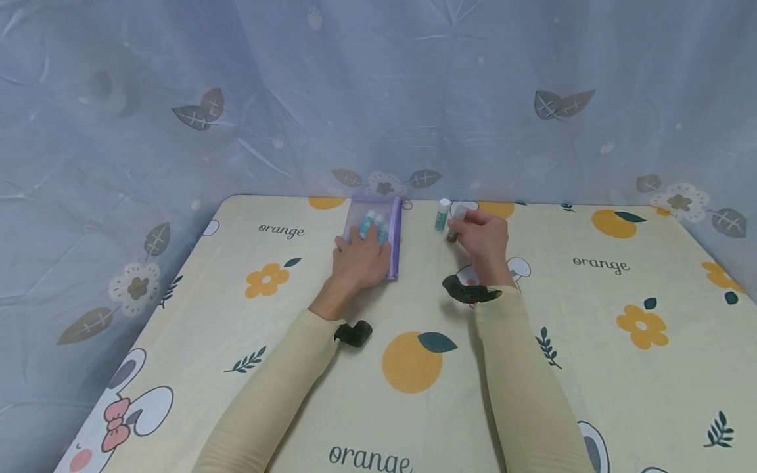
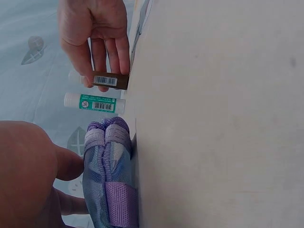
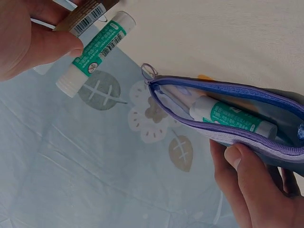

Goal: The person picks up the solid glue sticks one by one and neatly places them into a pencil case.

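A purple-edged mesh pouch (image 1: 394,246) lies flat near the table's back edge, with teal-labelled sticks showing through it. My left hand (image 1: 359,259) rests on the pouch, fingers spread over its left part. The right wrist view shows the zip (image 3: 223,88) undone and a green-labelled stick (image 3: 232,116) inside. My right hand (image 1: 485,240) pinches a brown-labelled stick (image 2: 109,80) with a whitish cap, upright by the table. Just left of it stands another green-labelled stick (image 1: 441,215) with a white cap, apart from the pouch.
A pale patterned cloth (image 1: 284,407) with oranges, flowers and lettering covers the table. Behind its back edge hangs a blue-grey printed curtain (image 1: 378,98). A small ring (image 3: 149,71) hangs at the pouch's zip end.
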The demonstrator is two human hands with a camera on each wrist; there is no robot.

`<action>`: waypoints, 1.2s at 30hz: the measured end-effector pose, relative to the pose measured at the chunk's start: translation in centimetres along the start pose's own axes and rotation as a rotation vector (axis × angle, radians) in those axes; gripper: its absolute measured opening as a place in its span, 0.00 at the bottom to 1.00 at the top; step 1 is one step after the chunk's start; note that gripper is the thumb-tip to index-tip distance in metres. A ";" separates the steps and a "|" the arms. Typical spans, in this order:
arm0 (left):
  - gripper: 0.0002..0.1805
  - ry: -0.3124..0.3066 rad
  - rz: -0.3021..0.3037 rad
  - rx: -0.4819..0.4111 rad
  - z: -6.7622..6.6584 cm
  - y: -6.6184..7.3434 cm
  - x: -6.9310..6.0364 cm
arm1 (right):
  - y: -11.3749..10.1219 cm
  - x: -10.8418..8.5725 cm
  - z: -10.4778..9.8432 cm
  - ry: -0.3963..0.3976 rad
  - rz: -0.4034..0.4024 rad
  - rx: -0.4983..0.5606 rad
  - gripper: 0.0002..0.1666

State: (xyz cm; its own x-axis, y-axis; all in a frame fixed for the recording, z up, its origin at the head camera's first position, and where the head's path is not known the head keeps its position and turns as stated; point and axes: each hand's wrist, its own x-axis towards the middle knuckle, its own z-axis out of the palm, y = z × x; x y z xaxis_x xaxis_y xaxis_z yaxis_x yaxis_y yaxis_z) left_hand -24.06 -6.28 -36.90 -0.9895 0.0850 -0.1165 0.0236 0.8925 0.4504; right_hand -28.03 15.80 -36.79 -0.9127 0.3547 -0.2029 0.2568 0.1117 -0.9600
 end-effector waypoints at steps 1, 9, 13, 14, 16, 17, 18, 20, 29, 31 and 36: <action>0.36 0.000 -0.001 0.001 0.0 0.0 0.0 | 0.0 0.0 0.0 0.001 0.000 -0.003 0.24; 0.36 0.003 0.004 -0.001 0.1 0.0 0.1 | 0.4 0.1 0.1 0.015 0.005 -0.002 0.23; 0.36 0.001 0.004 0.000 0.0 0.1 0.0 | 0.4 0.1 0.1 0.013 -0.001 -0.003 0.23; 0.36 0.002 0.004 0.000 0.0 0.1 0.0 | 0.4 0.1 0.1 0.013 -0.002 -0.003 0.23; 0.36 0.003 0.004 0.002 -0.1 0.1 0.0 | 0.4 0.1 0.1 0.014 -0.003 -0.006 0.23; 0.36 0.004 0.003 0.004 -0.1 0.1 0.0 | 0.4 0.2 0.1 0.014 -0.002 -0.008 0.23; 0.36 0.005 0.003 0.005 -0.1 0.1 0.0 | 0.4 0.2 0.1 0.016 -0.003 -0.009 0.23; 0.36 0.007 0.003 0.009 -0.1 0.0 0.0 | 0.4 0.2 0.1 0.017 -0.004 -0.012 0.23; 0.36 0.007 0.001 0.011 0.1 0.0 0.0 | 0.4 0.2 0.0 0.015 -0.014 -0.005 0.23; 0.36 0.009 0.000 0.014 0.1 0.0 0.0 | 0.4 0.1 0.0 0.014 -0.010 -0.007 0.23; 0.36 0.011 0.000 0.019 0.1 0.0 0.0 | 0.2 0.1 0.0 0.012 -0.002 0.001 0.23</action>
State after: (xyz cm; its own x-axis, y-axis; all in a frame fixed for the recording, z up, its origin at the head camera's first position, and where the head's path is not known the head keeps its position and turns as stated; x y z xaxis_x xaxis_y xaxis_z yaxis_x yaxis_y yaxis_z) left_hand -24.06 -6.21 -36.98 -0.9910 0.0801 -0.1068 0.0260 0.9008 0.4334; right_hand -28.04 15.86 -37.02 -0.9092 0.3658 -0.1987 0.2546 0.1112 -0.9606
